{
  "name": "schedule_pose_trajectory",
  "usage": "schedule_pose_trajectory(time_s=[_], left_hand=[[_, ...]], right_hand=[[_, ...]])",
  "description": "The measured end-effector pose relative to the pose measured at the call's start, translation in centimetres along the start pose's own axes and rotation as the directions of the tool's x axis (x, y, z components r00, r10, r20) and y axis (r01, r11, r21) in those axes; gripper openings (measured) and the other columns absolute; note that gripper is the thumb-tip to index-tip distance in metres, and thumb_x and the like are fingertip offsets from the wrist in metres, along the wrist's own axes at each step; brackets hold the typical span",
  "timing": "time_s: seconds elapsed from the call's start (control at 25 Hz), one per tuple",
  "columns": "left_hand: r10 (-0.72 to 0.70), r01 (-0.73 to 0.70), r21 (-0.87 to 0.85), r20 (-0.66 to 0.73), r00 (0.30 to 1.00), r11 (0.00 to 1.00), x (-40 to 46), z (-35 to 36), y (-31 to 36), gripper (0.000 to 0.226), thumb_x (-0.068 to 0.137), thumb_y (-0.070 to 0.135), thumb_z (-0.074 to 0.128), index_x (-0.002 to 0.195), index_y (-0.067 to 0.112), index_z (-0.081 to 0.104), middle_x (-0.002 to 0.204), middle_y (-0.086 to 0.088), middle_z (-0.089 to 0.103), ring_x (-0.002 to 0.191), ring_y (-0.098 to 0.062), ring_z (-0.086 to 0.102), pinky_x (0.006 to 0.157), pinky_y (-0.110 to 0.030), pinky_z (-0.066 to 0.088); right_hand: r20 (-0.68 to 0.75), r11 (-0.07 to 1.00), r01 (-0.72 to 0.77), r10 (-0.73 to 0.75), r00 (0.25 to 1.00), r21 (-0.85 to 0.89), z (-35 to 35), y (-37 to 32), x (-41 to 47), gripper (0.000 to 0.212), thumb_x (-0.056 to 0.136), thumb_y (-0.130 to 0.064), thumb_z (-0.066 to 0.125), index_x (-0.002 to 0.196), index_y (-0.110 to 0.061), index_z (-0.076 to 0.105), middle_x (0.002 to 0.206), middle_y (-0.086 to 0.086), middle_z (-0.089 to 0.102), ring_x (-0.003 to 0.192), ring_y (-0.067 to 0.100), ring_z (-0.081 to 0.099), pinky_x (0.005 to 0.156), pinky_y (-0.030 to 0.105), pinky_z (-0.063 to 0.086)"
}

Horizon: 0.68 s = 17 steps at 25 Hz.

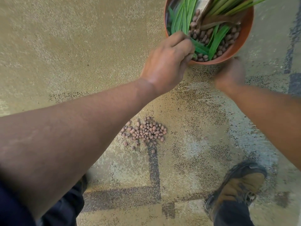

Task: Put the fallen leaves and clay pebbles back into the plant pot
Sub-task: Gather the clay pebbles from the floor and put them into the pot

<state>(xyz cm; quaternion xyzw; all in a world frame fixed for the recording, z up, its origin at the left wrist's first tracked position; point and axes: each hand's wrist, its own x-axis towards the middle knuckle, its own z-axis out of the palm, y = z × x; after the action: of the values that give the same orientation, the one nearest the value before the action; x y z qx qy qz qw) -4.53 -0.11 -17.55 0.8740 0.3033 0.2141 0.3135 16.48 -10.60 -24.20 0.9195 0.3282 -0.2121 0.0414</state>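
Soft, even daylight; motion blur on the right hand (230, 74); wide-angle edge distortion.

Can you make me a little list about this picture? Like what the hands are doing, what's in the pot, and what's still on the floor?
left hand: holds green leaves over the pot's rim
right hand: at the pot's near edge; grip blurred
pot: orange, holds leaves and pebbles
spilled pebbles: heap on the floor, below the pot
shoe: brown, lower right

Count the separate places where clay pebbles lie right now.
2. One heap of clay pebbles lies spilled on the floor near the left forearm; the rest sit inside the plant pot, partly hidden by leaves and the left hand.
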Motion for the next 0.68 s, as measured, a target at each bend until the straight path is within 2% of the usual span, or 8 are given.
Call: schedule_pose_trajectory(time_s=[0.12,0.24,0.32,0.4,0.52,0.6,0.68], left_hand=[[0.009,-0.009,-0.004,-0.012,1.000,1.000,0.0,0.1,-0.1,0.008,0.094,0.006,0.061,0.091,0.003,0.068,0.098,-0.008,0.066,0.084,-0.023,0.062,0.064,-0.030,0.048],[0.005,-0.005,-0.009,-0.025,1.000,1.000,0.0,0.1,-0.1,0.009,0.095,0.007,0.061,0.091,0.003,0.069,0.098,-0.009,0.066,0.084,-0.023,0.062,0.062,-0.027,0.044],[0.001,-0.001,-0.003,-0.036,0.999,1.000,-0.1,0.2,0.0,0.010,0.095,0.007,0.062,0.092,0.003,0.069,0.097,-0.009,0.067,0.083,-0.022,0.062,0.062,-0.022,0.038],[0.001,-0.001,-0.005,-0.035,0.999,1.000,-0.1,0.2,0.1,0.010,0.096,0.008,0.061,0.092,0.003,0.070,0.098,-0.009,0.067,0.084,-0.022,0.063,0.061,-0.025,0.041],[-0.008,0.008,-0.004,-0.046,0.999,1.000,-0.1,0.3,-0.1,0.011,0.096,0.009,0.061,0.093,0.003,0.070,0.099,-0.008,0.067,0.086,-0.022,0.063,0.061,-0.027,0.045],[-0.007,0.007,-0.010,-0.045,0.999,1.000,-0.1,0.3,0.0,0.011,0.096,0.009,0.061,0.093,0.003,0.070,0.100,-0.009,0.067,0.086,-0.023,0.063,0.060,-0.030,0.048],[-0.001,0.001,-0.017,-0.043,0.999,1.000,-0.1,0.2,0.0,0.010,0.095,0.009,0.062,0.093,0.003,0.070,0.099,-0.009,0.067,0.085,-0.024,0.064,0.060,-0.032,0.051]], right_hand=[[-0.025,0.999,0.027,-0.026,0.999,0.027,-0.5,1.2,0.3,0.027,0.094,0.008,0.051,0.109,-0.001,0.072,0.119,0.026,0.064,0.109,0.042,0.063,0.097,0.044,0.053],[0.049,0.995,0.001,-0.006,0.999,0.103,-0.4,2.1,-0.3,0.024,0.087,0.008,0.054,0.079,-0.012,0.065,0.093,0.013,0.065,0.094,0.031,0.066,0.088,0.038,0.052],[0.087,0.967,-0.118,0.101,0.991,0.224,0.2,2.0,-1.5,0.026,0.089,0.008,0.055,0.086,-0.016,0.066,0.093,0.004,0.063,0.095,0.024,0.063,0.088,0.032,0.049],[0.079,0.923,-0.240,0.226,0.971,0.300,1.1,1.4,-3.1,0.026,0.093,0.007,0.054,0.098,-0.013,0.069,0.099,0.001,0.063,0.098,0.021,0.059,0.085,0.028,0.045],[0.083,0.778,-0.452,0.465,0.881,0.437,2.3,0.8,-4.3,0.018,0.100,0.001,0.054,0.110,-0.010,0.063,0.107,0.004,0.062,0.098,0.018,0.055,0.079,0.021,0.042],[0.128,0.729,-0.508,0.512,0.850,0.459,2.7,1.1,-4.5,0.016,0.101,0.000,0.051,0.108,-0.012,0.058,0.106,0.004,0.060,0.095,0.019,0.054,0.073,0.021,0.041],[0.157,0.721,-0.519,0.509,0.846,0.460,3.1,1.4,-4.4,0.022,0.097,0.004,0.053,0.112,-0.010,0.062,0.105,0.004,0.063,0.096,0.020,0.058,0.077,0.026,0.046]])
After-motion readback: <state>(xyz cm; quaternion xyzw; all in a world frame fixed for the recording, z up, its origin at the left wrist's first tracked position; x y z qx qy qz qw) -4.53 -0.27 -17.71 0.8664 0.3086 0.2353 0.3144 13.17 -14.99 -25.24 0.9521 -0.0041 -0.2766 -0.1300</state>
